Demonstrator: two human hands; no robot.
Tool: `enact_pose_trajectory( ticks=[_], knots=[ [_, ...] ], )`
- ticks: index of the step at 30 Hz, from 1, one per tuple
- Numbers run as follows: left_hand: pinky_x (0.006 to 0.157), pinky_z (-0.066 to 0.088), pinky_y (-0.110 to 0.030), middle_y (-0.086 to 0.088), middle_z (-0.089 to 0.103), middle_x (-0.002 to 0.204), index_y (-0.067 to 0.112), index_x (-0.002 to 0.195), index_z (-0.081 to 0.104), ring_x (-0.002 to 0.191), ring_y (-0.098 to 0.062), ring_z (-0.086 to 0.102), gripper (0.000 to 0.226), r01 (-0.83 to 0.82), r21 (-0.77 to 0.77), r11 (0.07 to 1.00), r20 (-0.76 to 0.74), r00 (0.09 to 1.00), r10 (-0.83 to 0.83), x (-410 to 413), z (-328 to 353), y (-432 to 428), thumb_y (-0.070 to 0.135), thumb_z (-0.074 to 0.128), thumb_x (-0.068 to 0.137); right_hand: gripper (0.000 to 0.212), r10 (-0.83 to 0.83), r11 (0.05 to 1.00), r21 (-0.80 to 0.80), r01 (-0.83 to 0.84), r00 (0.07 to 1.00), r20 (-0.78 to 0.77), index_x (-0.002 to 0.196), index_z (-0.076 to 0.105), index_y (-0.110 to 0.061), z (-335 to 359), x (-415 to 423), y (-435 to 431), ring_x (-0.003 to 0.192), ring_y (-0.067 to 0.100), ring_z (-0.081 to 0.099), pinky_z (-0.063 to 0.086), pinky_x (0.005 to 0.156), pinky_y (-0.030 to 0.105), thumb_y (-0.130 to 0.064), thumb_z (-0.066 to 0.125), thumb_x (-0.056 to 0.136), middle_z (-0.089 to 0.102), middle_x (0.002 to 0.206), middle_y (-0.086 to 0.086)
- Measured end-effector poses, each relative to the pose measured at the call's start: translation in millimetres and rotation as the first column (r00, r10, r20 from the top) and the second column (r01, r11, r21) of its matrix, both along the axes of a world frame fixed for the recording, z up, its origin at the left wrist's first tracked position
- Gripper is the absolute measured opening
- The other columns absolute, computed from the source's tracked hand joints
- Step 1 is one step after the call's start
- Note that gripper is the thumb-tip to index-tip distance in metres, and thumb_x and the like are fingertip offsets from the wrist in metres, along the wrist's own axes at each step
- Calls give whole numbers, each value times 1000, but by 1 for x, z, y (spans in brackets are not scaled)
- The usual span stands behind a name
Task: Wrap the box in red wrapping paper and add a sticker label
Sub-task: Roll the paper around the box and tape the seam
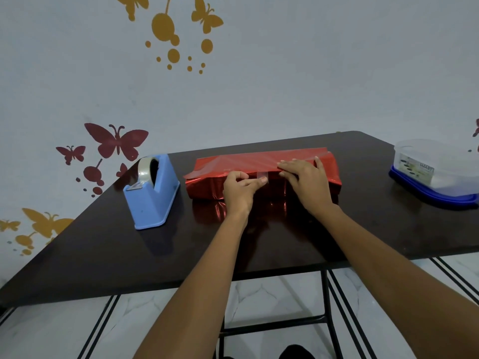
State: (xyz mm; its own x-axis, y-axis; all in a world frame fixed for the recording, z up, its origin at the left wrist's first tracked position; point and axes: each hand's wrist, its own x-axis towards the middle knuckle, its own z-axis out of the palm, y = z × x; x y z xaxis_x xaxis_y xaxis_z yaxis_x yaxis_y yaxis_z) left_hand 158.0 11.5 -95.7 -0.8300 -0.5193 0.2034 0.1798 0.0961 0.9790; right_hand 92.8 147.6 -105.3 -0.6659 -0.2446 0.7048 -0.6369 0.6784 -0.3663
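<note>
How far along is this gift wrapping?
Done: the red wrapping paper is folded over the box. In hand: the right hand presses the flap flat while the left hand holds a strip of tape on the seam. Left: the paper ends look unfolded, and no sticker label shows yet.

A long, flat box [207, 189] lies sheathed in glossy red wrapping paper [233, 161], creased at its ends. The top flap folds over the near edge under the right hand [305, 180]. 1 clear tape strip [262, 174] bridges the seam, just above the left hand [239, 189] thumb.
</note>
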Motion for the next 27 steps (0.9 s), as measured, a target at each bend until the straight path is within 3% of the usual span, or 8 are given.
enact_pose_trajectory(
  ticks=[6,10,16,27],
  knots=[
    [58,42,-18,10,58,56,11,86,53,51,-1,50,30,-38,11,999,28,999,38,-3,3,0,14,80,73,29,3,1000,-5,-3,1000,-1,119,65,-20,-1,-1,-1,125,18,50,11,115,42,-23,55,93,63,124,-1],
    [44,36,-12,4,57,61,11,79,60,49,-5,46,22,-77,-10,997,70,995,77,-4,7,-4,16,81,72,28,11,1000,-20,-11,1000,0,119,65,-20,-2,-2,0,125,18,50,11,115,42,-22,56,92,63,124,-1],
    [52,37,-15,6,64,68,10,81,73,58,-3,49,9,-7,0,1000,93,996,7,3,8,-5,18,77,77,28,20,999,-34,-20,1000,0,118,66,-19,-3,-2,-1,125,19,51,12,115,43,-21,57,92,64,123,-1],
    [45,32,-15,9,65,66,10,81,72,50,-2,39,13,-17,184,983,64,998,6,7,10,0,21,68,87,29,-16,1000,1,16,1000,-1,120,65,-21,-1,-2,-2,125,16,50,13,115,42,-26,54,93,63,124,-3]
  ],
)
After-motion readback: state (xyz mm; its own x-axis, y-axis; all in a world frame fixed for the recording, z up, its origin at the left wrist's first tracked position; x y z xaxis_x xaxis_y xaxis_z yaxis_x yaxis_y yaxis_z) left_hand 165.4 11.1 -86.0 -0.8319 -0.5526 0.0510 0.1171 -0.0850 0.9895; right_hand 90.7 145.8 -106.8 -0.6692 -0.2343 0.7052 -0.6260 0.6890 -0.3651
